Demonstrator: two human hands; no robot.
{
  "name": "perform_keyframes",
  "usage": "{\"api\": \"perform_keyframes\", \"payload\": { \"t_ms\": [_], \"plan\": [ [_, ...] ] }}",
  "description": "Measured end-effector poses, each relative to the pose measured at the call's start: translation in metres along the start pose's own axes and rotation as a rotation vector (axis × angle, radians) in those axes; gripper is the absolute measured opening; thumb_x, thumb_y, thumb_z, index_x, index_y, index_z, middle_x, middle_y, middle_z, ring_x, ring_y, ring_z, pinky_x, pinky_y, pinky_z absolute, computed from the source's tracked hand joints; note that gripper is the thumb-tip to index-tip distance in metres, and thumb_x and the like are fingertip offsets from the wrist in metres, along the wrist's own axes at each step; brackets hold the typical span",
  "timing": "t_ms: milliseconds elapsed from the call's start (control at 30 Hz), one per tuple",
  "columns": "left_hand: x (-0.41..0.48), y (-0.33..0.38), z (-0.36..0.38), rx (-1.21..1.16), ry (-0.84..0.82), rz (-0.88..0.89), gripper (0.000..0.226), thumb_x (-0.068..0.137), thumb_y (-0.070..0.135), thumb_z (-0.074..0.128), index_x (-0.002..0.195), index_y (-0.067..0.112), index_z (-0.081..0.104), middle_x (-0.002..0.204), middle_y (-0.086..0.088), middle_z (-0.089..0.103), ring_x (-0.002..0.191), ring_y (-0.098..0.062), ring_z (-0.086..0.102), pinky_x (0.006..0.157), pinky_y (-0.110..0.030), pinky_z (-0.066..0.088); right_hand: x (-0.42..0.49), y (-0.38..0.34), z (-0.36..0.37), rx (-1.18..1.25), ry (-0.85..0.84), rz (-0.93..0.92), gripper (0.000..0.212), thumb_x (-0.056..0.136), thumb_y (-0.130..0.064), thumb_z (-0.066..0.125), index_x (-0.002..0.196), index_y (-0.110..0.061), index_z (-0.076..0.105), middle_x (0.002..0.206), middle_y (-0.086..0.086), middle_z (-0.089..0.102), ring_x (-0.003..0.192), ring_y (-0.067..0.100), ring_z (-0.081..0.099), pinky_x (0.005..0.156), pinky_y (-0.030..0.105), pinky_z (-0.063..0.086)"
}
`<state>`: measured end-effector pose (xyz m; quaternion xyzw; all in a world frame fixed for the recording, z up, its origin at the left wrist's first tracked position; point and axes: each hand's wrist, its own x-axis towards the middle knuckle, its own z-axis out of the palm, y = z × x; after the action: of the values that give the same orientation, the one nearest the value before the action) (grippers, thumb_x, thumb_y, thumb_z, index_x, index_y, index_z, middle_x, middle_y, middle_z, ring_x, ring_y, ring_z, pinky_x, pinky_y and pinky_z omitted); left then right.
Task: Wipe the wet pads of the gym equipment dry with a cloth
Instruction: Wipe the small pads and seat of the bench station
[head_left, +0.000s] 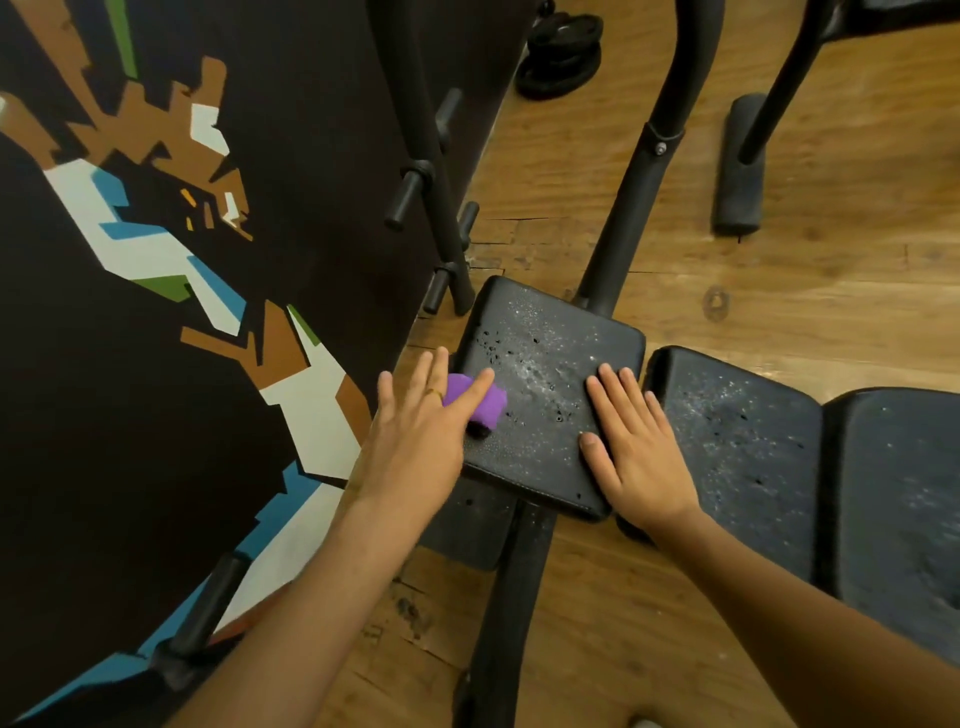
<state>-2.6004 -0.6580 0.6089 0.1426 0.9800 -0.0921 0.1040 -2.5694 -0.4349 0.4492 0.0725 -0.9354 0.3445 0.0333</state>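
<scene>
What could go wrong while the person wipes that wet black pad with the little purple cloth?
1. The purple cloth is small and bunched under the left hand, so it may soak through and only smear the droplets across the front pad.
2. The right hand lies flat on the wet surface and might slip.
3. The next pad is speckled with water too and could be missed.

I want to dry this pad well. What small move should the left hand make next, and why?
Probably sweep the cloth across the pad toward the right hand: the left hand presses it at the pad's edge, and droplets cover the middle.
</scene>
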Motion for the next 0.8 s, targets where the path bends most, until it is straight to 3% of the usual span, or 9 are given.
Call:
{"api": "perform_keyframes", "payload": {
  "t_ms": [134, 200, 267, 367, 467, 534, 601, 701, 801],
  "plan": [
    [-0.016, -0.004, 0.013, -0.248, 0.103, 0.077, 0.074, 0.094, -0.003, 0.061, 0.152, 0.037, 0.038, 0.168, -0.002, 0.016, 0.154, -0.029, 0.015, 0.117, -0.050, 0.032, 0.000, 0.001, 0.001, 0.001, 0.018, 0.000, 0.063, 0.105, -0.048, 0.025, 0.162, -0.023, 0.014, 0.170, -0.003, 0.006, 0.156, 0.015, -0.004, 0.126, 0.046, 0.012],
    [-0.015, -0.011, 0.012, -0.391, 0.037, 0.116, 0.068, 0.095, -0.005, 0.056, 0.150, 0.034, 0.045, 0.168, 0.002, 0.013, 0.156, -0.021, 0.005, 0.120, -0.047, 0.024, 0.000, 0.001, 0.002, 0.007, 0.026, -0.002, 0.063, 0.105, -0.048, 0.026, 0.161, -0.022, 0.015, 0.169, -0.003, 0.007, 0.156, 0.015, -0.003, 0.126, 0.047, 0.013],
    [-0.013, -0.014, 0.004, -0.559, -0.100, 0.098, 0.057, 0.094, 0.005, 0.056, 0.143, 0.034, 0.052, 0.168, 0.008, 0.011, 0.155, -0.010, -0.002, 0.124, -0.043, 0.013, 0.000, 0.002, 0.002, 0.010, 0.030, -0.002, 0.063, 0.105, -0.048, 0.027, 0.161, -0.022, 0.016, 0.169, -0.003, 0.008, 0.156, 0.016, -0.002, 0.126, 0.047, 0.014],
    [-0.011, -0.005, -0.010, -0.760, -0.094, -0.019, 0.010, 0.095, 0.033, 0.055, 0.102, 0.030, 0.062, 0.165, 0.007, 0.023, 0.154, -0.007, 0.006, 0.127, -0.043, 0.007, 0.000, 0.002, 0.002, 0.011, 0.030, -0.003, 0.063, 0.105, -0.048, 0.026, 0.161, -0.022, 0.017, 0.169, -0.003, 0.008, 0.156, 0.015, -0.002, 0.126, 0.047, 0.016],
    [-0.004, 0.016, -0.006, -0.670, 0.068, -0.174, 0.029, 0.099, 0.046, 0.054, 0.080, 0.024, 0.050, 0.158, 0.002, 0.039, 0.149, -0.018, 0.029, 0.120, -0.048, 0.028, 0.000, 0.003, 0.003, 0.008, 0.033, -0.005, 0.063, 0.105, -0.048, 0.026, 0.161, -0.021, 0.018, 0.169, -0.002, 0.009, 0.157, 0.016, -0.002, 0.125, 0.048, 0.018],
    [0.001, 0.026, 0.004, -0.609, 0.210, -0.221, 0.025, 0.098, 0.040, 0.058, 0.089, 0.022, 0.045, 0.153, -0.003, 0.041, 0.135, -0.022, 0.046, 0.106, -0.044, 0.046, 0.000, 0.003, 0.003, 0.011, 0.033, -0.006, 0.063, 0.105, -0.048, 0.025, 0.161, -0.021, 0.017, 0.170, -0.002, 0.008, 0.157, 0.016, -0.002, 0.125, 0.048, 0.018],
    [0.003, 0.030, 0.017, -0.529, 0.250, -0.245, 0.035, 0.096, 0.028, 0.061, 0.123, 0.016, 0.044, 0.159, -0.009, 0.028, 0.142, -0.027, 0.038, 0.108, -0.044, 0.047, 0.000, 0.003, 0.003, 0.016, 0.036, -0.007, 0.062, 0.106, -0.048, 0.026, 0.161, -0.022, 0.017, 0.169, -0.002, 0.009, 0.157, 0.016, -0.002, 0.125, 0.048, 0.017],
    [0.003, 0.029, 0.023, -0.465, 0.108, -0.325, 0.080, 0.100, 0.024, 0.051, 0.162, 0.014, 0.000, 0.170, -0.006, -0.007, 0.156, -0.024, -0.008, 0.126, -0.052, 0.015, 0.000, 0.003, 0.003, 0.020, 0.040, -0.016, 0.062, 0.106, -0.047, 0.027, 0.161, -0.021, 0.017, 0.169, -0.001, 0.010, 0.157, 0.017, -0.001, 0.125, 0.047, 0.017],
    [-0.001, 0.026, 0.016, -0.471, 0.049, -0.306, 0.074, 0.104, 0.020, 0.043, 0.161, 0.019, -0.005, 0.169, 0.002, -0.010, 0.156, -0.018, -0.005, 0.126, -0.048, 0.006, 0.000, 0.005, 0.003, 0.020, 0.036, -0.018, 0.062, 0.106, -0.047, 0.028, 0.161, -0.021, 0.017, 0.169, -0.002, 0.009, 0.157, 0.017, -0.002, 0.125, 0.046, 0.016]
  ]
}}
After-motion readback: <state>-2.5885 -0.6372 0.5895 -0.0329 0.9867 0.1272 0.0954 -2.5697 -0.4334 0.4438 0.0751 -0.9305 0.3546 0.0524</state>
